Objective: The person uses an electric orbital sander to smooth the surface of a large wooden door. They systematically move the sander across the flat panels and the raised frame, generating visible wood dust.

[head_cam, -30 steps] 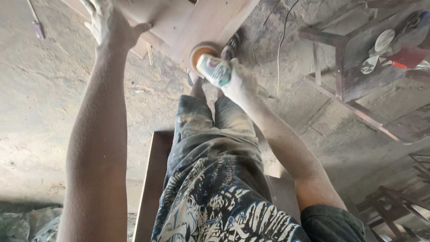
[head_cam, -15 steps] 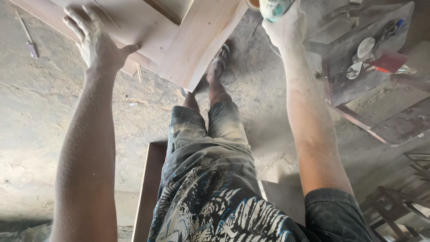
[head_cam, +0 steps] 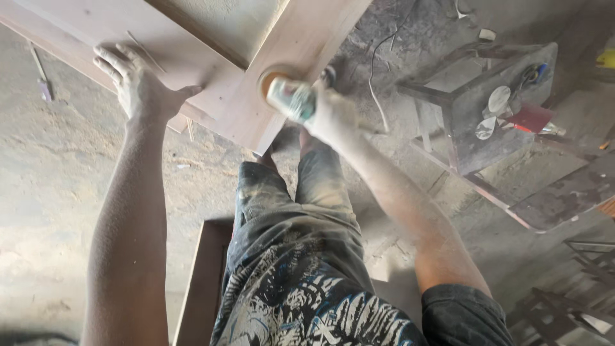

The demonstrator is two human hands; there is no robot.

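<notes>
Back down from the top edge, sander (head_cam: 289, 97) w/ its round pad now sits on wood frame (head_cam: 301, 45) near its corner, right hand (head_cam: 330, 114) wrapped tight round it. Left hand (head_cam: 138, 86) flat, fingers spread, on frame. Dusty floor (head_cam: 57, 179) below; metal stand (head_cam: 487, 122) off right.

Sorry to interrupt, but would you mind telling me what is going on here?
A person is sanding a wooden frame. The left hand lies flat on the frame, steadying it. The right hand grips a small power sander, its round disc pressed to the frame's near corner. Dust covers the concrete floor.
</notes>
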